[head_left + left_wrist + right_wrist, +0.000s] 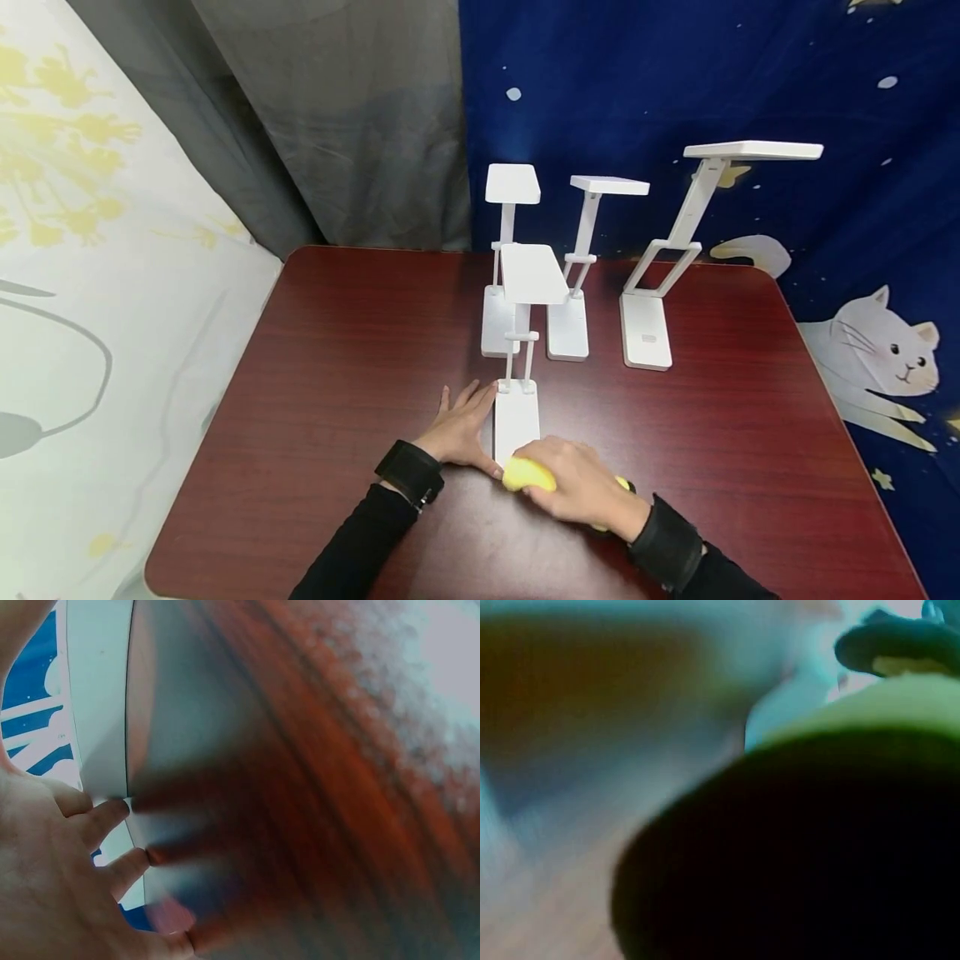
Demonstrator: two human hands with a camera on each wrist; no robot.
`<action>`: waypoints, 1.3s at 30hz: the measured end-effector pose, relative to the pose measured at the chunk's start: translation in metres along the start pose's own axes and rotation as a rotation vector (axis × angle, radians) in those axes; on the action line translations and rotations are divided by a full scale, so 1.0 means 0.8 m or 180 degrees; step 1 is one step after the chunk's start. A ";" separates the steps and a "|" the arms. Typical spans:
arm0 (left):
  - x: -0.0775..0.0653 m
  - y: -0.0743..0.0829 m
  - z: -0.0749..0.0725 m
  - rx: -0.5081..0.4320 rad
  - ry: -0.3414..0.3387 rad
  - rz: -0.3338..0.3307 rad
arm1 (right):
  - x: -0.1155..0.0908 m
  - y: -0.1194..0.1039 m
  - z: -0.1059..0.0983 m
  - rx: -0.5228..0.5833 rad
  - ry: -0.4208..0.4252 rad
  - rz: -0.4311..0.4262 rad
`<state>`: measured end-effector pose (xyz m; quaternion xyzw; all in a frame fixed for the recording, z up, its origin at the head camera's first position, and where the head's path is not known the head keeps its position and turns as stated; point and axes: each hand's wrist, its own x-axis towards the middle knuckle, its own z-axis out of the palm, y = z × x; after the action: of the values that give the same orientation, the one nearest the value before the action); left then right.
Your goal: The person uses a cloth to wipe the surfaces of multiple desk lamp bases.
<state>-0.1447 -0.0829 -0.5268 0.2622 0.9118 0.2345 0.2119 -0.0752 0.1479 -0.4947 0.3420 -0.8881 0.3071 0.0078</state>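
Observation:
A white folding desk lamp (517, 421) stands upright in front of me, its flat head raised on a jointed arm. My left hand (461, 429) lies at the left side of its base, fingers spread and fairly straight. In the left wrist view, fingertips (135, 862) touch the edge of the white base (97, 697). My right hand (577, 479) grips a rounded yellow-and-black object (528, 474) at the front end of the base. Its kind is unclear, as the hand covers most of it. The right wrist view shows it dark and blurred.
Three more white desk lamps stand behind on the reddish-brown table (360, 333): one at the back left (498, 321), one in the middle (567, 325) and a taller one (647, 329) at right. A grey curtain (360, 125) and blue patterned cloth (600, 83) hang behind.

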 end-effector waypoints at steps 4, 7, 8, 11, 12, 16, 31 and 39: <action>-0.001 -0.001 0.000 -0.0040 0.0000 0.0016 | 0.014 0.039 -0.018 -0.0319 0.0508 0.0679; -0.001 -0.001 -0.001 -0.0086 -0.0012 0.0006 | 0.022 0.069 -0.026 -0.0788 0.0598 0.1191; 0.000 -0.001 -0.001 -0.0092 -0.0019 0.0000 | 0.025 0.076 -0.026 -0.0856 0.0574 0.1290; 0.000 -0.002 0.001 -0.0107 -0.0058 -0.0035 | 0.033 0.090 -0.019 -0.0886 0.0427 0.1449; 0.000 -0.002 0.002 -0.0105 -0.0060 -0.0041 | 0.036 0.091 -0.015 -0.0879 0.0386 0.1465; 0.002 -0.002 0.004 -0.0093 -0.0071 -0.0059 | 0.047 0.088 -0.001 -0.0966 0.0321 0.1455; 0.004 -0.003 0.003 -0.0113 -0.0064 -0.0098 | 0.042 0.069 0.018 -0.1413 0.0350 0.1028; 0.003 -0.003 0.002 -0.0143 -0.0039 -0.0076 | 0.022 0.057 0.023 -0.1467 0.0358 0.0688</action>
<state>-0.1468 -0.0826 -0.5296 0.2479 0.9081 0.2507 0.2261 -0.1132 0.1536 -0.5308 0.2167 -0.9641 0.1142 0.1021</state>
